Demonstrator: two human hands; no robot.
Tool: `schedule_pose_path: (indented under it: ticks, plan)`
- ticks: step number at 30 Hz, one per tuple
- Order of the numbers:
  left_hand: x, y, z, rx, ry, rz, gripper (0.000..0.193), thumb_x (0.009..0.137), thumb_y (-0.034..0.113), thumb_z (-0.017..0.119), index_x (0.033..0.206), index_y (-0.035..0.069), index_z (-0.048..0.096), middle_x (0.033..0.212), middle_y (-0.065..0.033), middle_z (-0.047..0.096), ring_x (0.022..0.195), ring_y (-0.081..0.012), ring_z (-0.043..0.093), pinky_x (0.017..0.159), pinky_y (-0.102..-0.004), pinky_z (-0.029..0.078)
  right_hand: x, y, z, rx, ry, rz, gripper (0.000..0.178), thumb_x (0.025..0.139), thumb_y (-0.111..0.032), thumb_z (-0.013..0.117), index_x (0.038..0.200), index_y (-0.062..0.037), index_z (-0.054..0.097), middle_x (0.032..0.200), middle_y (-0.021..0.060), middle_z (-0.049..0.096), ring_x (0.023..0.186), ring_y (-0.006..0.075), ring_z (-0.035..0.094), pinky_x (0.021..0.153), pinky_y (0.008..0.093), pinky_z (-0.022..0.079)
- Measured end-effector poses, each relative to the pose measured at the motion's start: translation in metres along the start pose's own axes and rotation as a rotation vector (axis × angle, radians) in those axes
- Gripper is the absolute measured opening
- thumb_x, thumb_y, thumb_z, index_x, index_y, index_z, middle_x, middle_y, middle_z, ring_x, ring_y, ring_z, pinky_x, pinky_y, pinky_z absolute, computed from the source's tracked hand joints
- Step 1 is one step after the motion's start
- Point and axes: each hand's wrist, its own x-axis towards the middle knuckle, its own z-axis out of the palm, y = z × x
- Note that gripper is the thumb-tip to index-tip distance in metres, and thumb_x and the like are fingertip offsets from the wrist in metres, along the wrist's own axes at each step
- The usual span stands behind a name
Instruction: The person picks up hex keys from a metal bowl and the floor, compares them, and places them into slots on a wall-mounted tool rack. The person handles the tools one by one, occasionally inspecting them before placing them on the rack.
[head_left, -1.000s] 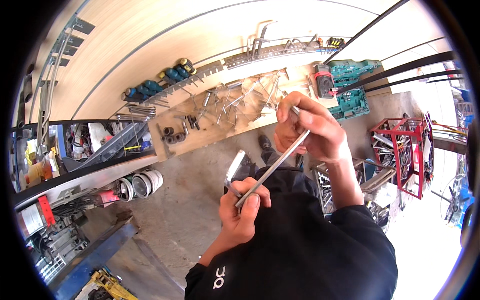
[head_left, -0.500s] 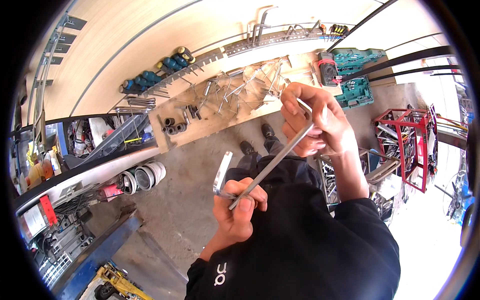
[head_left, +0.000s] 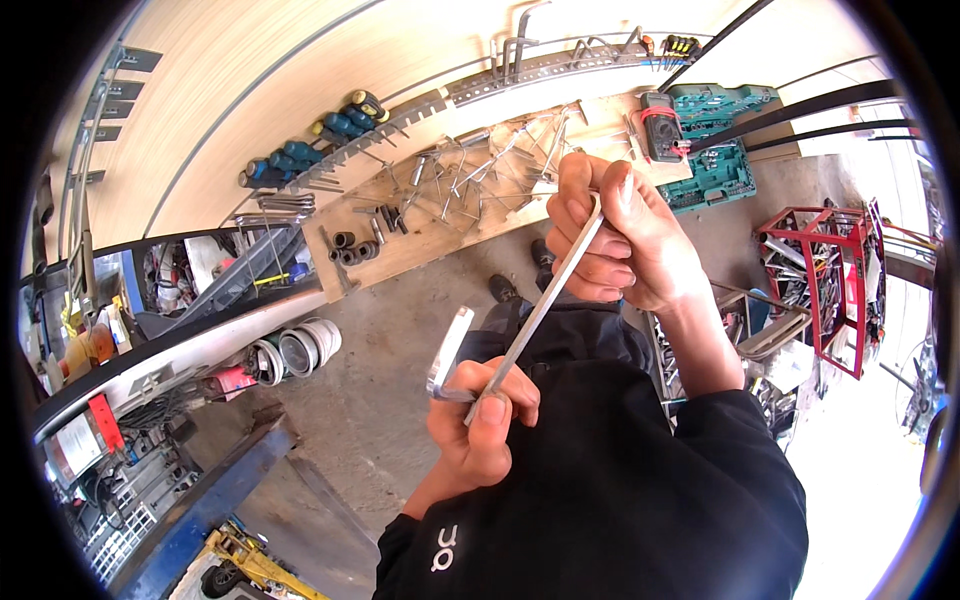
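My left hand (head_left: 472,425) is closed round the lower end of a long steel hex key (head_left: 550,292), pinching it between thumb and fingers. In the same hand is a second, shiny L-shaped hex key (head_left: 447,358), whose bent leg sticks up on the left of the fingers. My right hand (head_left: 630,240) grips the upper end of the long key, its thumb and forefinger near the tip. That key slants up to the right between both hands. The right fingers partly hide its upper end. Both keys are in the air in front of my chest.
Beyond my hands, a wooden bench (head_left: 420,250) carries scattered hex keys (head_left: 490,175), sockets (head_left: 345,248) and a multimeter (head_left: 660,130). Screwdrivers (head_left: 350,122) stand in a rack behind. A green tool case (head_left: 725,175) lies open at far right; a red-framed rack (head_left: 835,290) is nearer.
My right hand has shifted slightly left and turned, its thumb now up by the key's end. The long key stands a little steeper. My left hand keeps its hold on both keys.
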Motion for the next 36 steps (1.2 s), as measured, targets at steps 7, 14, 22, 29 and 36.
schedule_pose_path:
  ticks: [7,14,22,29,36]
  plan:
    - [0.001,0.001,0.009,0.036,-0.075,-0.097,0.030,0.089,0.026,0.052,0.077,-0.002,0.050,0.062,-0.0117,0.051,0.048,-0.0157,0.046,0.044,-0.0277,0.036,0.006,-0.004,0.007,-0.016,-0.028,0.014,0.040,0.097,-0.041,0.047,0.081,-0.0045,0.043,0.055,-0.0056,0.028,0.040,0.0026,0.026,0.034,0.0189,0.022]
    - [0.001,-0.009,0.003,0.065,-0.351,-0.119,0.013,0.085,0.004,0.064,0.097,-0.002,0.061,0.065,-0.0004,0.056,0.050,-0.0039,0.043,0.047,-0.0206,0.034,0.038,-0.008,0.027,-0.086,-0.124,0.284,0.048,0.089,-0.047,0.061,0.061,-0.0168,0.037,0.055,-0.0093,0.024,0.044,0.0030,0.026,0.040,0.0212,0.017]
    - [0.013,-0.010,0.016,0.453,-0.278,0.324,0.027,0.072,0.003,0.079,0.088,-0.006,0.059,0.076,-0.0133,0.065,0.059,-0.0158,0.059,0.051,-0.0268,0.046,0.065,0.015,0.057,-0.164,-0.363,0.512,0.046,0.089,-0.041,0.061,0.060,-0.0112,0.042,0.049,-0.0087,0.025,0.036,0.0018,0.025,0.030,0.0203,0.017]
    - [0.014,-0.006,0.025,0.536,-0.194,0.392,0.029,0.075,0.005,0.077,0.095,-0.004,0.057,0.071,-0.0097,0.065,0.052,-0.0065,0.051,0.046,-0.0195,0.038,0.070,0.027,0.071,-0.089,-0.442,0.566,0.042,0.085,-0.038,0.066,0.060,-0.0098,0.048,0.047,-0.0077,0.028,0.035,0.0027,0.027,0.029,0.0194,0.021]
    - [0.014,-0.005,0.025,0.534,-0.184,0.332,0.027,0.076,0.004,0.076,0.094,-0.003,0.056,0.071,-0.0107,0.065,0.054,-0.0063,0.054,0.048,-0.0182,0.039,0.070,0.024,0.077,-0.198,-0.500,0.567,0.035,0.086,-0.036,0.063,0.073,-0.0040,0.060,0.048,-0.0063,0.035,0.038,0.0044,0.031,0.034,0.0210,0.024]
